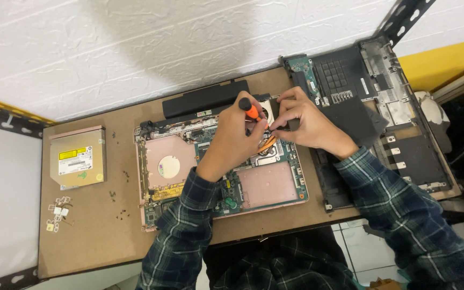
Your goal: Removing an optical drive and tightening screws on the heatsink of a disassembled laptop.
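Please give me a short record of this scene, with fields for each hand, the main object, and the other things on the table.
left hand: grips an orange-and-black screwdriver, tip down in the laptop
right hand: fingers rest on the laptop's upper right part, beside the screwdriver
main object: opened pink laptop base with exposed circuit board
left of it: silver optical drive, small loose screws
right of it: black laptop cover panel
surface: brown board table

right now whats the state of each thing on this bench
laptop base: opened up, board exposed
screwdriver: upright, gripped in left hand
right hand: fingers pressed on the parts beside the screwdriver tip
battery: out, lying behind the base
optical drive: removed, flat at left
black bottom cover: off, lying at right
loose screws: scattered on the board
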